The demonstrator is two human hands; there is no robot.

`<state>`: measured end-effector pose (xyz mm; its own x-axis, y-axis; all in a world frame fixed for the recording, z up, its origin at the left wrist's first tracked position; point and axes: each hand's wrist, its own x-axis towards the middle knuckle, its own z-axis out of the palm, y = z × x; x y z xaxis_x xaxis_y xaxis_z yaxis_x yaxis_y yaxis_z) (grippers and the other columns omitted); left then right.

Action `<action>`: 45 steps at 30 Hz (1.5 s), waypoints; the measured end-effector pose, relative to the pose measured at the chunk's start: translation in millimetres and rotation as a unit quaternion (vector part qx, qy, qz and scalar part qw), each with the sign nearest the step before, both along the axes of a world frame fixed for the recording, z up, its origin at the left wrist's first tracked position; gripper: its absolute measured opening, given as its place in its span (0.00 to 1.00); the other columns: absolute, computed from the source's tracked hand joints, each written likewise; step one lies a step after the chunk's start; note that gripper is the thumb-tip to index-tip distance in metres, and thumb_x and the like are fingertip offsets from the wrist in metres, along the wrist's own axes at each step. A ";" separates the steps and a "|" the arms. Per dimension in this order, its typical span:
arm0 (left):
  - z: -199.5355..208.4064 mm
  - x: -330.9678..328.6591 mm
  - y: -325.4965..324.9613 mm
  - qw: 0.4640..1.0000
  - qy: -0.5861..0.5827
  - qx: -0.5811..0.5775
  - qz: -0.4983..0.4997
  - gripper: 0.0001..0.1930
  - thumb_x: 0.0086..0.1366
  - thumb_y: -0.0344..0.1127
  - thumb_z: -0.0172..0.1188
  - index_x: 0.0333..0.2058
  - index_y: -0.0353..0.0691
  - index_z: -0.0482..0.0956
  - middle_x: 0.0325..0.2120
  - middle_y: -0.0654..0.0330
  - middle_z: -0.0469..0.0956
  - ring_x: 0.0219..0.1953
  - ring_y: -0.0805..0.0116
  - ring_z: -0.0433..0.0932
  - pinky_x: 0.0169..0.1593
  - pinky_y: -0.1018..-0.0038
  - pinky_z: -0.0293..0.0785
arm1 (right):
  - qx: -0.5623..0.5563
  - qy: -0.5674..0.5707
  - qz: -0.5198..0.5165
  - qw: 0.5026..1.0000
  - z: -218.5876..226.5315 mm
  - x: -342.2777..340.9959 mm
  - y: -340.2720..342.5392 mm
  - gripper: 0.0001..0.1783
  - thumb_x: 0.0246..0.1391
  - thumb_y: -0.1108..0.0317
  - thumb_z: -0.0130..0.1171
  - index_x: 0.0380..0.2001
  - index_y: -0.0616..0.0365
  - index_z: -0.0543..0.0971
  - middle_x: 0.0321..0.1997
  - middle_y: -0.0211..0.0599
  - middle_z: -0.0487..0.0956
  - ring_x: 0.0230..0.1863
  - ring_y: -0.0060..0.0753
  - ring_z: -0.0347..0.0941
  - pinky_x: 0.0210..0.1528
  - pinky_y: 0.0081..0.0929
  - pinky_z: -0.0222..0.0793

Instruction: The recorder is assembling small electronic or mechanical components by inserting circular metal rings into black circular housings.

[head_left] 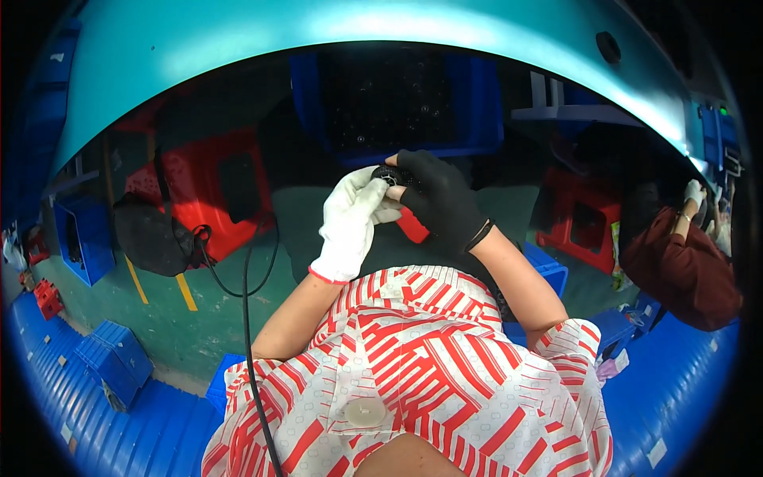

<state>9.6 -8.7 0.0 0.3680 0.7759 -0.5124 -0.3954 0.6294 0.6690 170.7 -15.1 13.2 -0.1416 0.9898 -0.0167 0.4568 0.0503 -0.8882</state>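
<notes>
My left hand (348, 221), in a white glove with a red cuff edge, pinches a small round black part (389, 176) with pale spoke-like lines on its face. On the other side, my right hand (439, 191), in a black glove with bare fingertips, grips the same part. A red piece (412, 226) shows just below my right hand; whether it is held or lies behind cannot be told. Beyond both hands stands a blue crate (479, 131) holding a dark heap of black pieces with small shiny spots.
A curved teal surface (238, 44) spans the far side. Red stools (203, 191) stand on the green floor, with a black bag (147, 234) at the left one. A black cable (248, 334) hangs near my left arm. Blue crates (115, 358) stand around; another person (683, 266) sits at right.
</notes>
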 end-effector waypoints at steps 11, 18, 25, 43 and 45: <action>9.9 -6.5 -1.0 0.997 -0.066 0.013 -0.037 0.16 0.64 0.27 0.50 0.49 0.26 0.67 0.37 0.54 0.76 0.35 0.71 0.79 0.41 0.77 0.78 | 0.036 0.030 -0.007 0.999 14.7 -2.1 -24.5 0.20 0.47 0.73 0.60 0.46 0.56 0.74 0.42 0.42 0.75 0.41 0.45 0.74 0.42 0.33 0.71; 27.7 3.2 -20.2 0.966 0.192 0.159 -0.066 0.16 0.59 0.23 0.57 0.46 0.28 0.70 0.35 0.56 0.77 0.35 0.74 0.78 0.42 0.79 0.76 | 0.111 -0.138 -0.018 0.984 1.9 -6.6 -43.7 0.19 0.45 0.72 0.62 0.43 0.56 0.74 0.41 0.43 0.75 0.40 0.46 0.74 0.41 0.35 0.72; 17.6 4.1 -19.5 0.974 0.146 0.133 -0.112 0.17 0.59 0.27 0.58 0.47 0.28 0.71 0.35 0.55 0.76 0.31 0.72 0.79 0.38 0.78 0.77 | 0.085 -0.118 -0.075 0.987 -2.4 -7.7 -64.2 0.16 0.46 0.70 0.62 0.40 0.55 0.74 0.38 0.43 0.74 0.39 0.46 0.73 0.41 0.35 0.71; 15.6 13.1 -26.8 0.994 0.044 0.038 -0.090 0.16 0.62 0.28 0.56 0.48 0.30 0.70 0.34 0.58 0.78 0.29 0.73 0.78 0.37 0.79 0.78 | 0.093 -0.078 -0.098 0.988 2.3 2.6 -69.8 0.23 0.44 0.67 0.65 0.46 0.54 0.73 0.42 0.42 0.75 0.41 0.42 0.74 0.42 0.33 0.71; 18.6 13.9 -28.3 0.989 0.069 0.074 -0.104 0.17 0.61 0.28 0.57 0.48 0.30 0.70 0.33 0.58 0.78 0.29 0.74 0.78 0.37 0.79 0.77 | 0.084 -0.105 -0.039 0.990 2.2 8.7 -67.7 0.22 0.43 0.67 0.65 0.44 0.54 0.74 0.41 0.41 0.75 0.39 0.43 0.75 0.41 0.34 0.71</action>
<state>23.6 -37.0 18.5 0.4612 0.7618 -0.4549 -0.1659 0.5776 0.7993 179.4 -82.8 15.4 -0.0760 0.9888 0.1281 0.6388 0.1469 -0.7552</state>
